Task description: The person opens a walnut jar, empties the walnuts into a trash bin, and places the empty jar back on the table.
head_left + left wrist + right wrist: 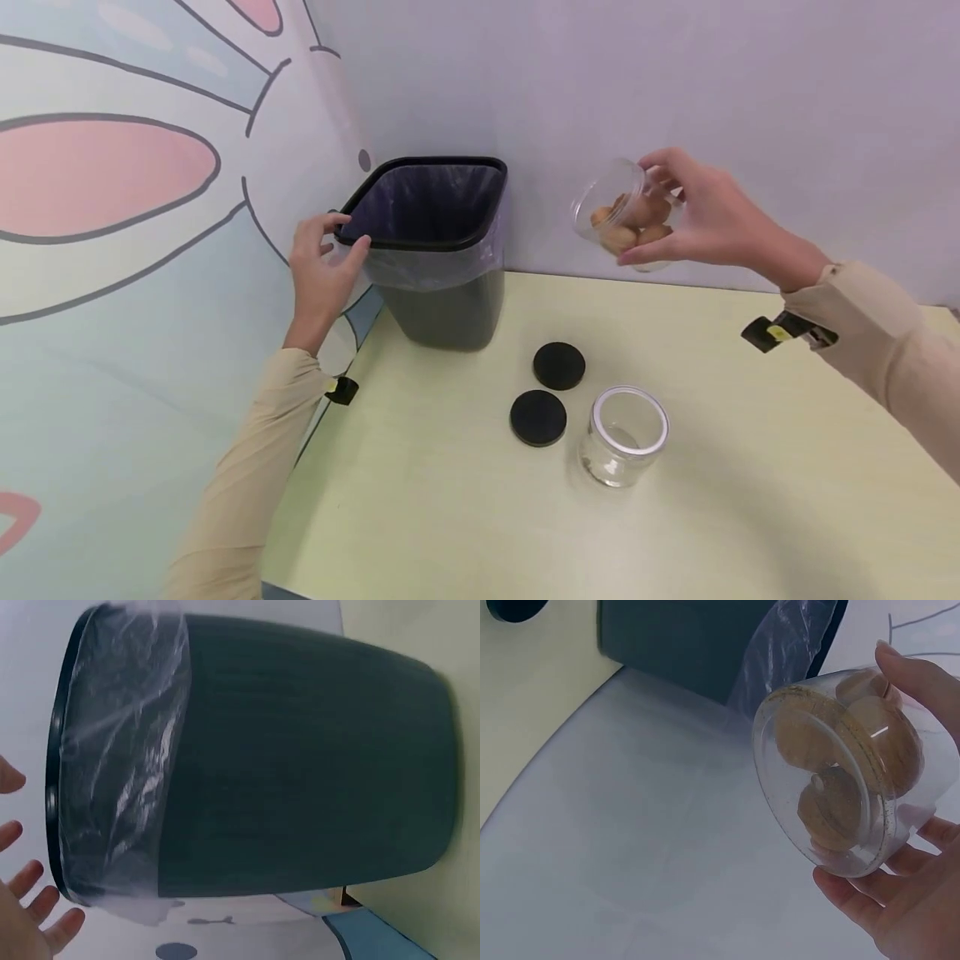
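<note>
My right hand (pixel 708 208) grips a clear jar (pixel 617 179) above the table, thumb on one side and fingers on the other. The jar is tilted, its mouth facing left. Inside lie several brown rounded pieces (pixel 885 742); their kind is not clear. In the right wrist view the jar's base faces the camera. My left hand (pixel 318 271) is at the near left corner of a dark grey trash bin (pixel 450 308), fingers loosely spread by the black rim (pixel 420 245). Clear plastic liner (pixel 127 765) folds over that rim.
On the table (pixel 420 500) stands a second clear jar (pixel 618 462), lidless and upright. Two round black lids (pixel 559 366) lie to its left. A plain wall (pixel 675 83) rises behind, and a wall with a painted cartoon (pixel 112 358) runs along the left.
</note>
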`<state>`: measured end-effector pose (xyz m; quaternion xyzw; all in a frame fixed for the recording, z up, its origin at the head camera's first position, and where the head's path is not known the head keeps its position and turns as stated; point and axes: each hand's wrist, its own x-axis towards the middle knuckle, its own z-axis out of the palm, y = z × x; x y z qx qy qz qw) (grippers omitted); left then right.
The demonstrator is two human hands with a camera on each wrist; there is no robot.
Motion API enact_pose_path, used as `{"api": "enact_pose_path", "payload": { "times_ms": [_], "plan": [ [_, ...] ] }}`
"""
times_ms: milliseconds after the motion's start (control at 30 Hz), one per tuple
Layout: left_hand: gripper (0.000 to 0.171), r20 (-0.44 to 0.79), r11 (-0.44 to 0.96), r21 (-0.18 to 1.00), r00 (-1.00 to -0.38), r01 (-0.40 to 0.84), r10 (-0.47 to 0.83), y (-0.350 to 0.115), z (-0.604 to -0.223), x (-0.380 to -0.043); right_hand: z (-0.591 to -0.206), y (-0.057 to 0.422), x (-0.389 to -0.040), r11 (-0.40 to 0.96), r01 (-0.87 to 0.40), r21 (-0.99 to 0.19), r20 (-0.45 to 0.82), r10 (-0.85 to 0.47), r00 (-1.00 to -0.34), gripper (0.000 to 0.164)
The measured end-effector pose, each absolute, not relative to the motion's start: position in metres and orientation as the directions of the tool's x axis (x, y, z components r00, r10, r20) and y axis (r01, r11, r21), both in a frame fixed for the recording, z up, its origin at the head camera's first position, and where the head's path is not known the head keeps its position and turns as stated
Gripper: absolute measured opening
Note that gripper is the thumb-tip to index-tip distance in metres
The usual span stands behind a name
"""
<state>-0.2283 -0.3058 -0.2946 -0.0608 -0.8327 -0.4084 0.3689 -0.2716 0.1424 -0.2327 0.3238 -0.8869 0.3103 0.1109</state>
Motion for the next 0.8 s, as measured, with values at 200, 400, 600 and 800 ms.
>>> {"api": "enact_pose_path", "payload": {
  "times_ms": [200,400,600,800],
  "plan": [
    [0.042,0.661,0.64,0.649,-0.722,0.411,-0.207,-0.313,-0.298,-0.246,-0.227,0.136,-0.28,0.603,-0.651,-0.461,0.401,-0.513,-0.759,0.098],
    [0.033,0.72,0.622,0.629,-0.652,0.467,-0.238,-0.317,-0.311,-0.26,-0.221,0.128,-0.285,0.628,-0.645,-0.435,0.38,-0.522,-0.764,0.099],
    [0.028,0.806,0.525,0.582,-0.524,0.621,-0.275,-0.306,-0.313,-0.254,-0.216,0.121,-0.288,0.639,-0.648,-0.414,0.376,-0.528,-0.761,0.097],
    [0.031,0.812,0.465,0.582,-0.447,0.667,-0.375,-0.3,-0.32,-0.244,-0.213,0.106,-0.292,0.624,-0.683,-0.38,0.381,-0.567,-0.73,0.096]
  ]
}}
